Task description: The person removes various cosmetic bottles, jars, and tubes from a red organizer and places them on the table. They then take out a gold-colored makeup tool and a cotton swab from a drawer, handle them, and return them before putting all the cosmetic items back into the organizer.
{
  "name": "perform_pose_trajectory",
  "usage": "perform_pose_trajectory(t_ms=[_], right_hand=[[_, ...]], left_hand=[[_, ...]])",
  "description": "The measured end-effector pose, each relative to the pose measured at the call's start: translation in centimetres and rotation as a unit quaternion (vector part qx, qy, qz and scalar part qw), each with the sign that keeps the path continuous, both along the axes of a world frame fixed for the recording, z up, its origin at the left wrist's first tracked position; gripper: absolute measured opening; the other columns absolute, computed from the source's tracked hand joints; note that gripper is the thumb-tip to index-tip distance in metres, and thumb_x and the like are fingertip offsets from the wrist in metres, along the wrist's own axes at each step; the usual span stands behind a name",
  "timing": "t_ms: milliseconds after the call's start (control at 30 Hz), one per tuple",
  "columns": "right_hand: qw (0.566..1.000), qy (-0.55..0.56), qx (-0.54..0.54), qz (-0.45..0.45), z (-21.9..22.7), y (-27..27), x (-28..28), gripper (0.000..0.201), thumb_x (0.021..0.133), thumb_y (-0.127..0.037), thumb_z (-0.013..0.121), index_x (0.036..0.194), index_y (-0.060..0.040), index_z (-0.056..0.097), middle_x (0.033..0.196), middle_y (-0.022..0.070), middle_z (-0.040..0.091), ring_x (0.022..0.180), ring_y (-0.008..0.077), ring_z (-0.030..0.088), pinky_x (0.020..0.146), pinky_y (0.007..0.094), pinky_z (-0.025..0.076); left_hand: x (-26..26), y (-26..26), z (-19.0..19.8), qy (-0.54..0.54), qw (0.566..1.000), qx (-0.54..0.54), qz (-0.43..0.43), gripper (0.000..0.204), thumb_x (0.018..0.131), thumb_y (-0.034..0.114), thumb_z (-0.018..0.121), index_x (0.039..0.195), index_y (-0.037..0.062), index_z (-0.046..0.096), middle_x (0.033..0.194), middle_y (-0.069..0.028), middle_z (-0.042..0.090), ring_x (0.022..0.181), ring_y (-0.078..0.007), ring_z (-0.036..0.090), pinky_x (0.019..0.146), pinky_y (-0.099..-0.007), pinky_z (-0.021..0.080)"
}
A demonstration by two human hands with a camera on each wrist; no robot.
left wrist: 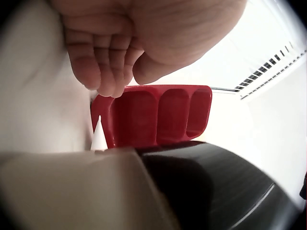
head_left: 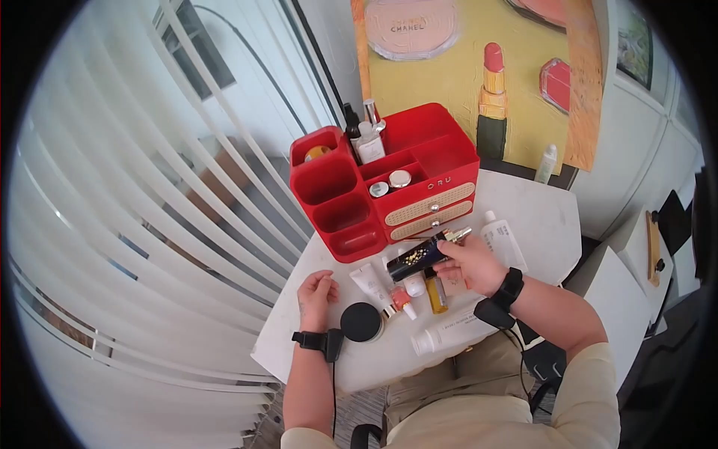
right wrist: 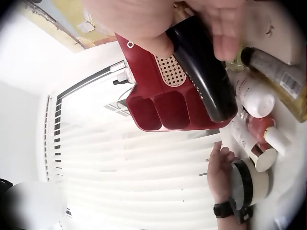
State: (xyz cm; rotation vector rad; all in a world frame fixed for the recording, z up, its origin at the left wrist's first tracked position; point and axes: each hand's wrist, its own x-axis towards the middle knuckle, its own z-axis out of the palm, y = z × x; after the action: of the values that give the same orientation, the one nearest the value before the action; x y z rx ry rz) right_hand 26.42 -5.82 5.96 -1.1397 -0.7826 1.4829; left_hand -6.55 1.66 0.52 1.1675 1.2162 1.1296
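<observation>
In the head view my right hand (head_left: 479,266) grips a dark bottle (head_left: 413,258) with gold specks near its metallic top, holding it tilted over the table in front of the red organizer (head_left: 456,172). The right wrist view has the bottle's dark body (right wrist: 204,72) between thumb and fingers, with its base end across the organizer's compartments. My left hand (head_left: 315,295) is by the table's left side with fingers loosely curled, holding nothing. Nearest to it is a jar with a black lid (head_left: 362,322). In the left wrist view that hand (left wrist: 144,38) appears above the organizer's compartments.
Between the hands lie a white tube (head_left: 367,280), a small red bottle (head_left: 402,298) and a yellow oil bottle (head_left: 436,294). A large white tube (head_left: 449,331) lies along the front edge. Bottles (head_left: 369,146) and small round jars (head_left: 400,178) stand in the organizer. Blinds (head_left: 149,224) hang at left.
</observation>
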Motion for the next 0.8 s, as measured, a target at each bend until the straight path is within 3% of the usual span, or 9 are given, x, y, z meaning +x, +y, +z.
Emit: perform_pose_trajectory(t_ms=[100,167,300,400,533,667,733,800], right_hand=[[0.998,0.009,-0.064,-0.014,-0.1,-0.6,0.4,0.042,0.092,-0.028,0.064,0.117,0.0011,0.048,0.103,0.0141,0.061,0.087,0.0211,0.066,0.074,0.0327,0.057],[0.996,0.015,-0.081,0.024,-0.2,-1.2,1.0,0.044,0.093,-0.032,0.062,0.117,0.0016,0.049,0.105,0.0169,0.061,0.086,0.023,0.066,0.074,0.0343,0.057],[0.995,0.033,-0.088,0.038,-0.2,-2.6,2.2,0.045,0.095,-0.034,0.058,0.125,-0.0024,0.049,0.108,0.0142,0.064,0.084,0.0215,0.066,0.075,0.0369,0.057],[0.998,0.011,-0.05,0.043,2.3,-4.4,3.7,0.04,0.093,-0.031,0.058,0.119,0.0,0.051,0.102,0.0135,0.065,0.082,0.0187,0.065,0.071,0.0329,0.057],[0.998,-0.038,0.045,-0.035,3.9,-5.4,8.9,0.038,0.089,-0.02,0.058,0.122,-0.0009,0.055,0.09,0.0066,0.067,0.073,0.0109,0.063,0.061,0.0246,0.052],[0.985,0.015,0.078,-0.154,0.7,-3.7,16.4,0.034,0.094,-0.025,0.056,0.122,-0.0048,0.058,0.085,0.0013,0.065,0.068,0.0084,0.059,0.058,0.0227,0.048],[0.98,0.057,0.078,-0.176,-2.2,-2.6,20.1,0.034,0.096,-0.025,0.055,0.123,-0.0054,0.058,0.084,0.0003,0.065,0.068,0.0085,0.058,0.058,0.0223,0.047],[0.972,0.1,0.078,-0.197,-4.7,-1.5,22.2,0.034,0.097,-0.026,0.054,0.124,-0.006,0.058,0.084,-0.0008,0.064,0.068,0.0086,0.057,0.059,0.022,0.047]], left_hand=[[0.1,0.0,0.0,0.007,1.0,0.004,0.006,0.018,0.097,0.011,0.053,0.106,0.001,0.064,0.078,-0.0049,0.064,0.062,-0.0117,0.058,0.057,-0.0242,0.048],[0.4,-0.1,0.2,0.013,1.0,0.004,0.009,0.018,0.097,0.011,0.053,0.106,0.001,0.064,0.078,-0.0048,0.064,0.062,-0.0117,0.058,0.057,-0.0242,0.048],[0.3,-0.2,-0.2,0.006,0.999,0.013,0.03,0.018,0.097,0.011,0.053,0.107,0.001,0.064,0.078,-0.0046,0.064,0.063,-0.012,0.058,0.058,-0.0244,0.048],[0.3,0.0,-0.5,-0.006,0.999,0.013,0.037,0.018,0.097,0.011,0.053,0.107,0.001,0.064,0.079,-0.005,0.064,0.063,-0.0122,0.058,0.058,-0.0244,0.048],[0.1,-0.1,0.2,-0.027,0.999,0.008,0.034,0.018,0.096,0.011,0.053,0.107,0.0009,0.064,0.08,-0.0056,0.065,0.064,-0.0123,0.059,0.058,-0.0242,0.049],[1.2,-0.9,4.8,0.049,0.996,0.066,0.024,0.017,0.094,0.009,0.056,0.106,0.0003,0.064,0.081,-0.0051,0.066,0.064,-0.0116,0.06,0.058,-0.0236,0.049],[2.1,-0.6,7.2,0.128,0.977,0.169,0.004,0.017,0.093,0.008,0.056,0.107,0.0007,0.064,0.081,-0.0046,0.066,0.064,-0.0112,0.06,0.058,-0.0226,0.048],[3.9,-0.3,10.8,0.158,0.967,0.202,-0.007,0.022,0.091,0.005,0.059,0.112,0.0024,0.064,0.084,-0.0041,0.067,0.069,-0.0118,0.062,0.06,-0.0225,0.048]])
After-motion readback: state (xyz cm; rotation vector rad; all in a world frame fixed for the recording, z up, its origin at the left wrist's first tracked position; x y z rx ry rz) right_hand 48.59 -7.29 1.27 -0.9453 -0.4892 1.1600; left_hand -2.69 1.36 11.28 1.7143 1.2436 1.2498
